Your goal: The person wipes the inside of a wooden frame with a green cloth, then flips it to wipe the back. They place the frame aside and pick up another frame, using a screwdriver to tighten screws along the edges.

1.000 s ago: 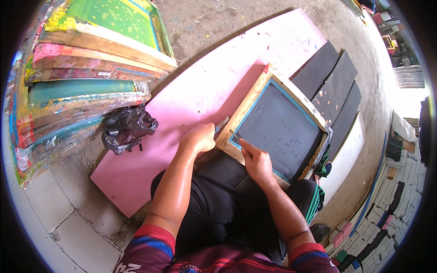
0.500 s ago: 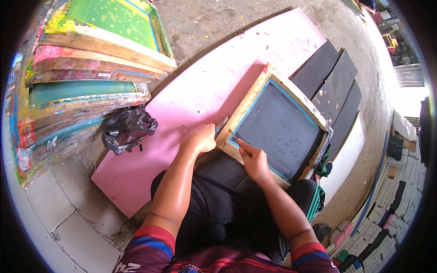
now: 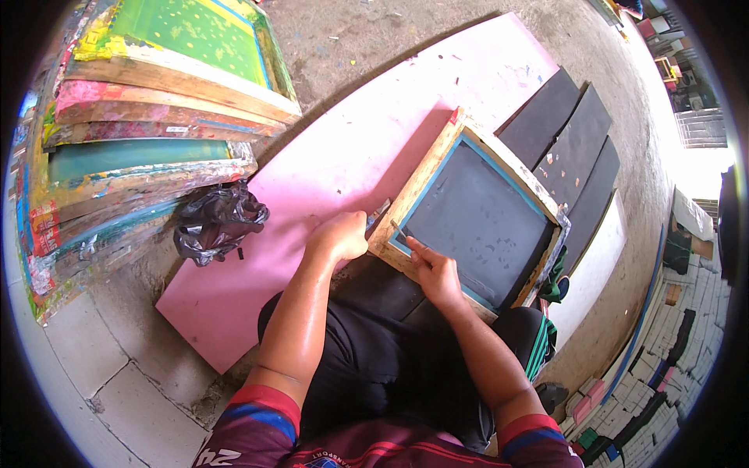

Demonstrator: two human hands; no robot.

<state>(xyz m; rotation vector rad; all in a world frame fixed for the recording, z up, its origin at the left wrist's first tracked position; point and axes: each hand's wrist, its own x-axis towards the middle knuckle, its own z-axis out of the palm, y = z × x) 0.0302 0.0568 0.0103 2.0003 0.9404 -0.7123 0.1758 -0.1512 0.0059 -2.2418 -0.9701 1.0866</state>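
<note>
Sitting just past the black trousers (image 3: 359,351), two bare hands are at the near left corner of a wooden frame (image 3: 420,183). The left hand (image 3: 341,236) is curled up like a fist beside the corner. A small pale bit (image 3: 380,210) shows next to it, but I can't tell if the hand has hold of it. The right hand (image 3: 437,273) has one finger poking out over the frame's inside edge, and its other fingers look tucked in. A thin dark bit (image 3: 399,230) is near that fingertip; I can't tell if it is held.

For neat work here, I think the frame should be kept from sliding, and the finger should push softly along the blue strip (image 3: 509,180). Poking the dark sheet (image 3: 480,218) inside might mark it.

The frame is like a shallow box around that sheet, which has spots on it. Farther left, on the pink board (image 3: 328,171), is a crumpled black bag (image 3: 221,222); what is in it is hard to tell. Beyond the bag is a messy pile of frames (image 3: 175,76). The top one holds a green sheet (image 3: 187,43) with yellow spots.
</note>
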